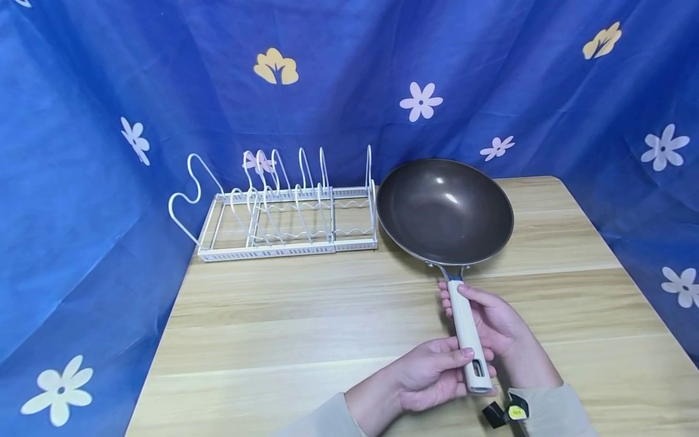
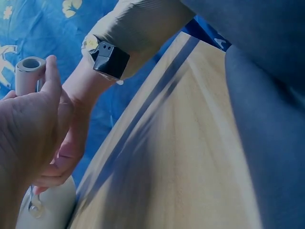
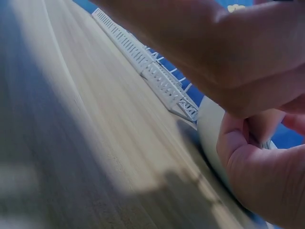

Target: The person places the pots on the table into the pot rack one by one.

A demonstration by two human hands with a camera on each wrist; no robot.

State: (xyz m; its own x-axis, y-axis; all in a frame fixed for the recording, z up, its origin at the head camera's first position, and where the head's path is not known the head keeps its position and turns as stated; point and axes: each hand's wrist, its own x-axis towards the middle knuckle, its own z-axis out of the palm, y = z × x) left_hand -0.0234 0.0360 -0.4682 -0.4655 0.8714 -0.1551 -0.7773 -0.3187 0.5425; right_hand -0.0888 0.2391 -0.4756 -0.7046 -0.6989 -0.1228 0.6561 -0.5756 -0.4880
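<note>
A frying pan (image 1: 445,212) with a dark inside and a cream handle (image 1: 466,331) is on the right half of the table, its bowl facing up. My right hand (image 1: 499,321) grips the handle close to the pan, thumb lying along the top. Nearer the handle's end, my left hand (image 1: 431,373) holds it with the thumb on top and fingers beneath. In the left wrist view the handle's hollow end (image 2: 31,64) pokes out beside the left fingers. The pan's pale outer side (image 3: 212,126) shows past the right hand in the right wrist view.
A white wire pan rack (image 1: 289,249) with several upright loops stands at the back left, its right end close to the pan's rim. Blue curtains (image 1: 338,109) with flower prints hang behind and beside the wooden table (image 1: 273,315). A black wrist device (image 2: 111,59) is on the right forearm.
</note>
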